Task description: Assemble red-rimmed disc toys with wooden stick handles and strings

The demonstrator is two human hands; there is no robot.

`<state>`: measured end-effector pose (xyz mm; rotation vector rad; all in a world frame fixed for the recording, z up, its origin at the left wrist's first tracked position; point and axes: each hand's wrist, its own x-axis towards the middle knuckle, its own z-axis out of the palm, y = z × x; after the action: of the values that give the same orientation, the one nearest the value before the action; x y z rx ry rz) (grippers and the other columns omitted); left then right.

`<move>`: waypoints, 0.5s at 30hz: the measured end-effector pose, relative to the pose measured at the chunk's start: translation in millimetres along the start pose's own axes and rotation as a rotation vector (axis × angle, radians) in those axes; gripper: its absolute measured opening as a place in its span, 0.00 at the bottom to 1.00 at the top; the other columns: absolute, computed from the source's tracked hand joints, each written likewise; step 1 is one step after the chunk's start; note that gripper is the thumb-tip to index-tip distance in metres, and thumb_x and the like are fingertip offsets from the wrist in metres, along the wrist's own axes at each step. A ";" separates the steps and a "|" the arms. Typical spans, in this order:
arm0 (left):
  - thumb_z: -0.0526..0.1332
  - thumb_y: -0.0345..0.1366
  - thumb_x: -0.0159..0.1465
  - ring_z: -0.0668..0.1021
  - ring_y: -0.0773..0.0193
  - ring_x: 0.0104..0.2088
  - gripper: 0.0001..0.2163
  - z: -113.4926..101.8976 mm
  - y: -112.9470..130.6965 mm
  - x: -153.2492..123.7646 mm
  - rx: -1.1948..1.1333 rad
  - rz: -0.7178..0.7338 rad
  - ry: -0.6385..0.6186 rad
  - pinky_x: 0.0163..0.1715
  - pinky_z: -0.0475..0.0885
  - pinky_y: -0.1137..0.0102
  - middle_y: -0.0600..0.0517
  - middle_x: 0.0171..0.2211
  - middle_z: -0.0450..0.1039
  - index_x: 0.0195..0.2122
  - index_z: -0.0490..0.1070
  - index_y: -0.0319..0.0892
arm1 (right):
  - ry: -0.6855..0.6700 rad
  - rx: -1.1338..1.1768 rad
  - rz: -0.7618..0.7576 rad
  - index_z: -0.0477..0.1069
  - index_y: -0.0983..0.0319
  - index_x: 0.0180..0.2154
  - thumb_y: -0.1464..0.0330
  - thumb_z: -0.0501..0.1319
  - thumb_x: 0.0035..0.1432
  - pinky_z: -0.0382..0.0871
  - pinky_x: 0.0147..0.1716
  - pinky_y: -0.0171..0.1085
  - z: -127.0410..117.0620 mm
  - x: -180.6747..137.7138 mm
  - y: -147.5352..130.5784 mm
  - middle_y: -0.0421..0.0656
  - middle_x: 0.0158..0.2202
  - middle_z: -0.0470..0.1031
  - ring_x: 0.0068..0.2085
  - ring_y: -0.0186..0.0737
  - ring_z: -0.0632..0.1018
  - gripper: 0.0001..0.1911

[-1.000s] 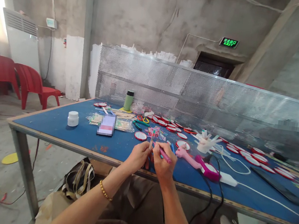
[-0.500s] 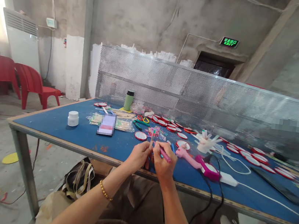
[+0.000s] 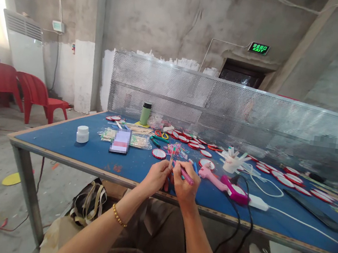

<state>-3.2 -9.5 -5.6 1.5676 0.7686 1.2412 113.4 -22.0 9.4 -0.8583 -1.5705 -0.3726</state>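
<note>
At the table's front edge, my left hand (image 3: 156,176) is closed around a thin wooden stick (image 3: 171,158) with a green tip, held upright. Beside it, my right hand (image 3: 185,189) grips a pink pen-like tool (image 3: 187,177) in a writing hold. Its front end points at the stick, but the fingers hide whether the two touch. Just beyond my hands lie a round red-rimmed white disc (image 3: 159,153) and a pile of small coloured pieces (image 3: 178,149). A pink and magenta glue gun (image 3: 235,191) rests to the right of my right hand.
On the blue table (image 3: 60,141) are a white jar (image 3: 82,134), a phone (image 3: 120,140), bagged wooden sticks (image 3: 140,141), pliers (image 3: 155,141), a green bottle (image 3: 145,114) and a cup of glue sticks (image 3: 231,164). Cables (image 3: 250,221) hang over the front edge at right.
</note>
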 end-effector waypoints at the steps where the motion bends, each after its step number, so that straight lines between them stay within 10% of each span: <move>1: 0.53 0.55 0.67 0.71 0.70 0.13 0.19 -0.1 0.1 0.0 0.005 0.000 0.001 0.12 0.57 0.78 0.59 0.17 0.65 0.31 0.63 0.43 | -0.003 0.002 0.002 0.69 0.60 0.30 0.67 0.57 0.66 0.67 0.27 0.33 0.0 0.0 -0.1 0.38 0.25 0.73 0.25 0.33 0.73 0.11; 15: 0.53 0.55 0.67 0.70 0.71 0.13 0.20 -0.3 2.3 -0.3 0.012 -0.005 0.003 0.12 0.57 0.78 0.59 0.16 0.65 0.29 0.63 0.43 | -0.009 0.003 0.007 0.70 0.60 0.30 0.67 0.56 0.66 0.68 0.28 0.33 0.4 0.0 1.2 0.39 0.25 0.74 0.25 0.34 0.74 0.11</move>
<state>-3.8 -10.4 -3.5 1.5729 0.7835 1.2376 114.0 -21.0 9.0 -0.8641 -1.5759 -0.3621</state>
